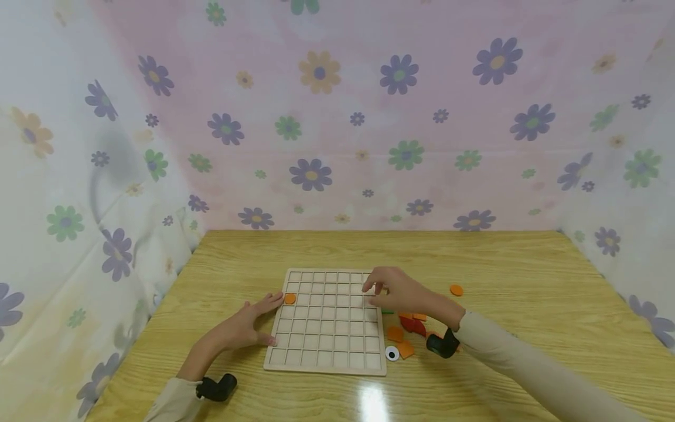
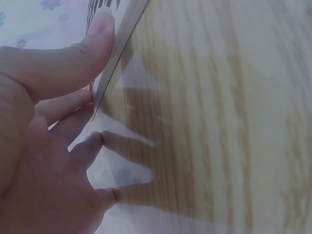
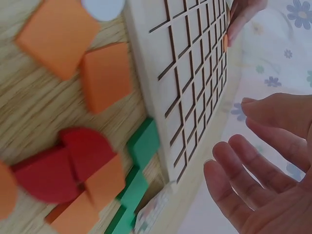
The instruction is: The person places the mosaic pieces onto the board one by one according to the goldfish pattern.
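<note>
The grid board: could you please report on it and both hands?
Left hand touching grid board at left. Right hand over its right side, nothing visibly held. Orange disc in leftmost column, loose pieces at right. Right hand hides some cells.

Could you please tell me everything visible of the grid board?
The grid board is pale and wood-like, roughly square, with a plain rim and thin lines marking out square cells. It lies flat on the table; an orange piece sits at its left side, other visible cells look bare. The left hand touches its left edge; the right hand hovers over its right side.
</note>
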